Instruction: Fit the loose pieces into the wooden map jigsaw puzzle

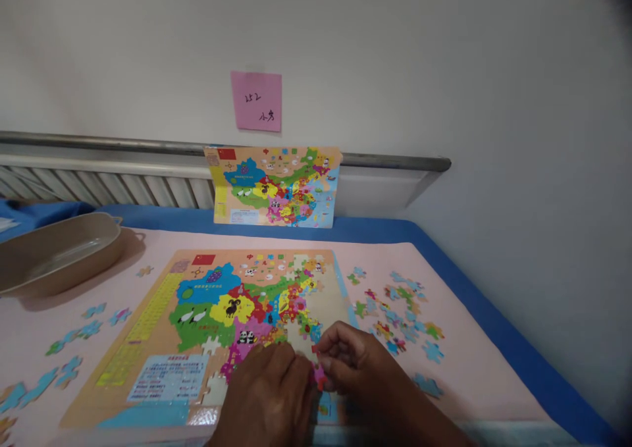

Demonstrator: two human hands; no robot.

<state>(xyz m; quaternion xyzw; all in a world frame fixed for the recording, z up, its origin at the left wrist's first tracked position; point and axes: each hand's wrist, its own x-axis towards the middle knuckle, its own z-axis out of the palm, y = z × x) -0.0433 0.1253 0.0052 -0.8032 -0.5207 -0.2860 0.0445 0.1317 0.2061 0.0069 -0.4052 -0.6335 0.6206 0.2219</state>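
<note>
Head view: puzzle board (162, 341) with a colourful map lies flat on the pink table cover (474, 381), partly filled, bare gaps near its lower middle and right side. Both hands sit at the board's near edge, touching each other. Right hand (360, 361) pinches a small red-pink puzzle piece (320, 374) between fingertips, just over the board's lower right part. Left hand (269, 394) lies knuckles up just left of that piece, fingers curled down onto the board; whether it grips anything cannot be told. Loose pieces (399, 315) scattered right of the board, mostly blue, green, some red. More blue loose bits (74, 348) left of the board. Beige tray (59, 253) sits beyond the board's left far corner. Reference map card (276, 187) stands upright behind the board, leaning on the wall ledge. Pink sticky note (257, 101) on the wall above that card, handwriting on it. Blue cloth edge (494, 328) runs right of the board past the pink cover.
</note>
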